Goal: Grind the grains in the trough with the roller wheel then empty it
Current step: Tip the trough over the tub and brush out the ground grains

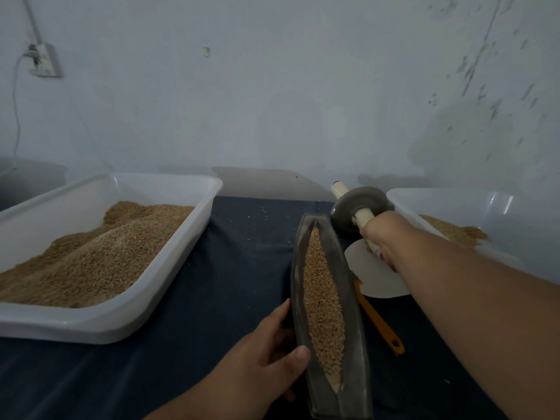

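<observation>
Long dark grey metal trough (298,277) lies on the dark blue cloth (236,268), full of tan grains (324,298). We see the left hand (269,353) gripping its near left wall, thumb on the rim. The right hand (380,237) is wrapped round the pale handle of the grey disc roller wheel (360,207), just beside the trough's far end. White plastic tray (106,328) of grain at left.

Two white tubs, the left tub (60,322) and the right tub (454,204), one grey trough (353,313), one roller wheel (357,207), one orange-handled tool (378,322), one white paper disc (375,277), one wall socket (44,60), two hands, left hand (266,353) and right hand (385,234), one desk (236,268)
</observation>
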Motion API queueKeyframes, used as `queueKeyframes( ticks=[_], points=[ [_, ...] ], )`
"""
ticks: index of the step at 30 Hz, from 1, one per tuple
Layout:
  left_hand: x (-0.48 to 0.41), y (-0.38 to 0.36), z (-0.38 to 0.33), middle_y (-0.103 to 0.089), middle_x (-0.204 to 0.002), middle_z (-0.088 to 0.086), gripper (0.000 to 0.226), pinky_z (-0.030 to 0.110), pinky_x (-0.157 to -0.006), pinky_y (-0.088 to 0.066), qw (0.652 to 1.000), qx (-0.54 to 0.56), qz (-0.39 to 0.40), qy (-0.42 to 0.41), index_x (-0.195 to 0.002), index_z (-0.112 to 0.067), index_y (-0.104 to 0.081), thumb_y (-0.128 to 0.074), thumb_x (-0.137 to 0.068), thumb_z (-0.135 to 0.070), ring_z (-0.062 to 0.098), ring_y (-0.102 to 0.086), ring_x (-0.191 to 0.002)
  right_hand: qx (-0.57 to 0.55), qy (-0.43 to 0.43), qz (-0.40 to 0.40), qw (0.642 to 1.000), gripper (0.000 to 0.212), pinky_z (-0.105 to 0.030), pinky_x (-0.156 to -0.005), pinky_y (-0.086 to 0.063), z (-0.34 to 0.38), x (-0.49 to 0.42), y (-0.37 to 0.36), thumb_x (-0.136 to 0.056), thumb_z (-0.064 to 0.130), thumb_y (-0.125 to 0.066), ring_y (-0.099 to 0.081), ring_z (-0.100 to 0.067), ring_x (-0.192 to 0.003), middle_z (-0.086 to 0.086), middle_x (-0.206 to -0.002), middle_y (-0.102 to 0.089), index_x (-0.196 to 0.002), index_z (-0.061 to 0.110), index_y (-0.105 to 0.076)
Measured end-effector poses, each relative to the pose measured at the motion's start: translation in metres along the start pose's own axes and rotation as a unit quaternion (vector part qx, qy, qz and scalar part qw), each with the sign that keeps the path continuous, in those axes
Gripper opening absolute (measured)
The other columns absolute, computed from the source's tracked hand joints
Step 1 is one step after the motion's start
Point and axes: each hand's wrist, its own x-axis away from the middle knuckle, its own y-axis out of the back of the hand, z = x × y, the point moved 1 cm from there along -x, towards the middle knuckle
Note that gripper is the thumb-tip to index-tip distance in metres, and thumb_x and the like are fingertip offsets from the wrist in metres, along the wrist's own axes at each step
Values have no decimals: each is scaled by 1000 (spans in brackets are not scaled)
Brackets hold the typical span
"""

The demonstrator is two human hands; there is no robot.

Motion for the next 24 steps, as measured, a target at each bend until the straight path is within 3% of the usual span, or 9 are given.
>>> queueKeyframes(
  ticks=[2, 5, 9, 13, 15, 17, 19, 21, 24],
  points=[
    [-1, 2, 4, -55, -127, -34, 80, 36, -93, -53, 1000, 1, -3, 1, -141, -51, -23, -62, -73, -62, -4, -56, -117, 82, -1, 6, 997, 40, -37, -89, -40, -1, 1, -1, -100, 18, -49, -48, -31, -99, -16, -107, -46, -135, -2, -43],
    [-1, 1, 3, -59, -124, -31, 76, 34, -92, -54, 1000, 2, 3, 2, -139, -52, -24, -62, -73, -61, -1, -58, -115, 208, 14, -1, 978, 42, -39, -85, -46, -1, 6, 2, -96, 24, -58, -55, -30, -87, -17, -92, -53, -127, -2, -49],
    [0, 0, 2, -64, -124, -19, 75, 34, -90, -54, 1000, 11, 22, 13, -139, -52, -21, -61, -76, -59, 9, -62, -113, 342, 65, -27, 937, 43, -39, -85, -46, -6, 10, 1, -94, 24, -61, -54, -32, -99, -16, -105, -52, -130, 3, -50],
    [1, 0, -1, -65, -123, -14, 81, 26, -86, -52, 998, 26, 36, 32, -142, -49, -16, -61, -75, -58, 10, -63, -112, 389, 88, -39, 916, 38, -39, -76, -42, -17, 15, 5, -95, 22, -58, -52, -29, -91, -15, -103, -54, -127, 3, -54],
    [1, 0, 0, -63, -127, -15, 82, 30, -92, -52, 998, 27, 50, 33, -144, -49, -13, -62, -78, -59, 9, -61, -116, 409, 100, -50, 906, 39, -40, -79, -46, -22, 24, 9, -95, 24, -58, -54, -30, -97, -16, -115, -56, -129, 5, -53],
    [1, 0, 0, -59, -131, -18, 82, 36, -98, -50, 997, 28, 61, 34, -144, -51, -13, -63, -80, -60, 8, -58, -120, 438, 167, -91, 879, 44, -41, -88, -46, -31, 40, 15, -92, 28, -59, -52, -31, -105, -15, -122, -52, -132, 11, -50],
    [-1, -1, 1, -59, -131, -19, 75, 35, -93, -51, 997, 26, 65, 43, -140, -55, -22, -66, -79, -61, 8, -59, -118, 431, 284, -116, 849, 49, -38, -88, -46, -46, 65, 19, -89, 30, -60, -51, -27, -107, -10, -123, -50, -135, 20, -46],
    [-4, -1, -1, -63, -126, -18, 66, 33, -85, -53, 995, 40, 54, 78, -133, -52, -39, -70, -76, -59, 9, -62, -113, 403, 360, -78, 838, 47, -30, -82, -48, -63, 91, 24, -89, 30, -62, -55, -17, -100, -2, -121, -53, -134, 28, -49],
    [-11, -1, -3, -69, -116, -12, 55, 29, -75, -51, 988, 63, 28, 139, -123, -38, -58, -72, -71, -52, 13, -66, -106, 445, 350, 22, 824, 41, -27, -78, -51, -89, 116, 35, -90, 38, -61, -57, -10, -91, 2, -118, -52, -128, 31, -51]
  ],
)
